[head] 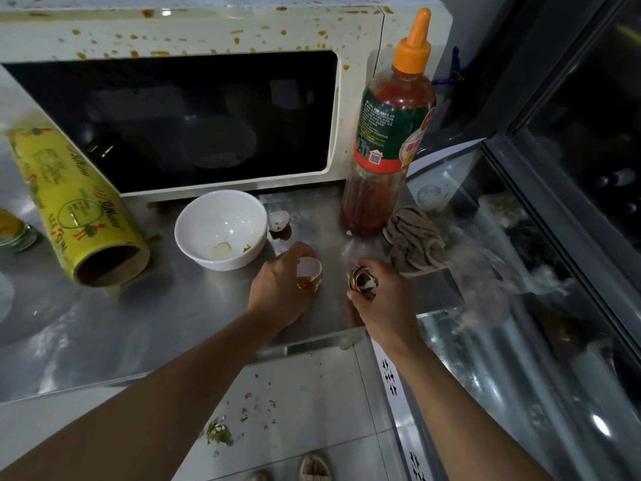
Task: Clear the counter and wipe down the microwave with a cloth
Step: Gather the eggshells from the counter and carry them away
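At lower centre of the frame, the left hand [282, 289] grips an eggshell half [308, 272] and the right hand [378, 293] clutches crushed eggshell pieces [360, 279]. One more shell fragment [278, 220] lies up-frame beside the white bowl [222, 229], nearer the left hand. The brown cloth [412, 237] sits just up-right of the right hand, below the splattered microwave [194, 98].

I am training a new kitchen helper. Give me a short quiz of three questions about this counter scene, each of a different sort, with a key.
1. True or false: the cloth is in the right hand.
2. What does the left hand hold? A) eggshell B) white bowl C) sauce bottle
3. Fill in: the microwave is spattered with orange ____.

Key
1. False: it lies on the counter beside the sauce bottle.
2. A: an eggshell; the white bowl stands untouched.
3. Stains.
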The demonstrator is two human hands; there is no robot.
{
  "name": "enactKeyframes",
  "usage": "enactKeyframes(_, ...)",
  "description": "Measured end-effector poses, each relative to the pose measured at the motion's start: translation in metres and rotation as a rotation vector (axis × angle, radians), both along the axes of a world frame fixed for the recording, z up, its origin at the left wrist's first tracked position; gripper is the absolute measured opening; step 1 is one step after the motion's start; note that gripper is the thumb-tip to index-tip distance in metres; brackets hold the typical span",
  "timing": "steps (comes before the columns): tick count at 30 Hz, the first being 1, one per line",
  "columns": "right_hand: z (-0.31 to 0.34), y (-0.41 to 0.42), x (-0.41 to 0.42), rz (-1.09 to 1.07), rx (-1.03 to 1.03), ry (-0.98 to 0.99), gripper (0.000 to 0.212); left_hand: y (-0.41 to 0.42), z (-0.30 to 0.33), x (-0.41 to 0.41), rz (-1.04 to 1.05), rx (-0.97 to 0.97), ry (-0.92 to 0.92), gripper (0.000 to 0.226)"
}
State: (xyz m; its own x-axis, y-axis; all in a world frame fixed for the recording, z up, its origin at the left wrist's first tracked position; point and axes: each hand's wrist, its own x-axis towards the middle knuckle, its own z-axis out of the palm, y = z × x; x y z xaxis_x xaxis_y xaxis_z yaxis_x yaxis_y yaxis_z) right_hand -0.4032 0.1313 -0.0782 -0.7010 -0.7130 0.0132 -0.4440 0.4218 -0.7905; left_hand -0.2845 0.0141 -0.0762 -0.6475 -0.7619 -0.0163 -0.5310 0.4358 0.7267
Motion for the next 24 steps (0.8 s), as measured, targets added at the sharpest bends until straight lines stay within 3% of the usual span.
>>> enactKeyframes(9,-0.001,-0.001,0.002,-0.001,-0.002,0.022,0.044,0.000,0.001,0.003,-0.008,0.013,-0.015,0.044)
enactKeyframes(24,0.005,-0.008,-0.015,-0.027,0.027,0.143,0.043,-0.003,0.001,0.000,-0.044,-0.035,-0.035,0.035)
